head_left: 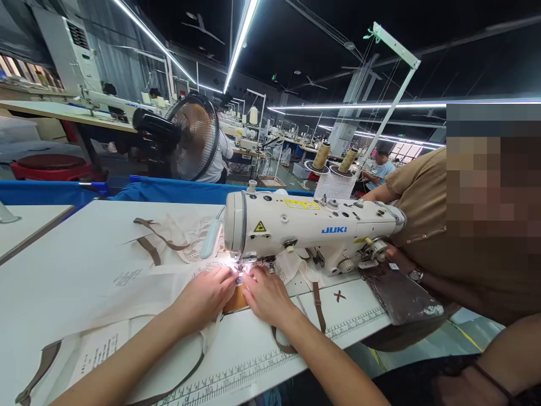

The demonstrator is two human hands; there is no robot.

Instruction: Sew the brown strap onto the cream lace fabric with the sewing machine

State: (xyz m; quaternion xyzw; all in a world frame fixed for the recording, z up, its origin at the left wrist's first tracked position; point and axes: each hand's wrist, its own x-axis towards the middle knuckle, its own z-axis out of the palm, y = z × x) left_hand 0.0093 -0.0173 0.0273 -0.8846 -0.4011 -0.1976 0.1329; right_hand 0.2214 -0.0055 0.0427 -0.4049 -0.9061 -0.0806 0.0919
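Observation:
A white sewing machine point(296, 225) stands on the white table point(63, 265), its lamp lighting the needle area. Just left of the needle, my left hand point(209, 290) presses pale lace fabric point(194, 269) with fingers drawn together. My right hand point(266, 293) lies on the other side of the needle, fingers bent and closed at the fabric's edge. The cloth under both sets of fingertips is mostly hidden. Brown straps point(319, 307) hang from the garment on both sides of my hands.
A person in a brown shirt point(422, 208) is close at the right, near the machine's handwheel. A plastic bag of dark cloth point(401, 293) lies at the table's right end. Beyond the table are a fan point(194, 138) and thread cones point(322, 156). A printed ruler point(253, 366) runs along the front edge.

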